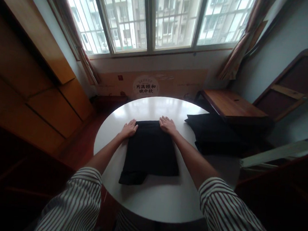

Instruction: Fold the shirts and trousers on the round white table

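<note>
A folded black garment (152, 151), its exact kind hard to make out, lies flat on a round white table (160, 199). At its far left corner rests my left hand (130, 128), fingers stretched out over the edge of the cloth. My right hand (167, 125) lies flat on the far right corner, fingers extended as well. Neither hand grips the fabric. A narrower dark flap sticks out at the near left corner of the garment.
More folded black cloth (216, 133) is piled at the table's right side. Beyond it stands a low wooden table (236, 104). Wooden cabinets (48, 103) line the left, and a printed cardboard panel (172, 83) leans below the window.
</note>
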`<state>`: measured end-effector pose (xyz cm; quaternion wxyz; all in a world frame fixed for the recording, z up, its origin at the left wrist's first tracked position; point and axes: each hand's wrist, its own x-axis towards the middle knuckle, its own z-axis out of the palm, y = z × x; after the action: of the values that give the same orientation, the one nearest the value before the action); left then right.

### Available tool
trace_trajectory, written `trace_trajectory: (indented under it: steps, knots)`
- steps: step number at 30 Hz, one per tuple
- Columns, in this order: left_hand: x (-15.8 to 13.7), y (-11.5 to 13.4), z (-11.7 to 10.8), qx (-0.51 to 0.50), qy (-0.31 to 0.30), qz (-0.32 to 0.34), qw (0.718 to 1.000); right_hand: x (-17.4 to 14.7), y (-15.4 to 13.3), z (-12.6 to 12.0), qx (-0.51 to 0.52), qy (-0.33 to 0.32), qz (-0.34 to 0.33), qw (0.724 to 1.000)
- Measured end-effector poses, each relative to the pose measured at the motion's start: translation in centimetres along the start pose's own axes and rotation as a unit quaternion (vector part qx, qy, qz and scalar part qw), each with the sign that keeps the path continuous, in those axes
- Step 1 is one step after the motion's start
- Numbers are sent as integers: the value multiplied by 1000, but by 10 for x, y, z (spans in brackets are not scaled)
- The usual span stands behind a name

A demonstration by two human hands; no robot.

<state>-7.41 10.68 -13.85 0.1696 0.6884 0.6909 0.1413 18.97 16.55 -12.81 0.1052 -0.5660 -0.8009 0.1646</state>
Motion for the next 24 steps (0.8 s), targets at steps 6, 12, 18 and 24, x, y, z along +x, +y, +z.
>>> trace_trajectory:
  steps: [6, 12, 18, 24]
  knots:
    - [23, -10, -16, -95, 17, -6, 995, 11, 6, -15, 72, 16, 13, 997]
    - [36, -8, -42, -225, -55, -28, 972, 21, 13, -52, 198, -93, 41, 975]
    - [15, 2, -53, -403, -118, -23, 907, 3, 16, -63, 339, -155, 30, 927]
    - [19, 16, -71, -517, -10, -14, 856, -5, 7, -86, 460, -129, 31, 878]
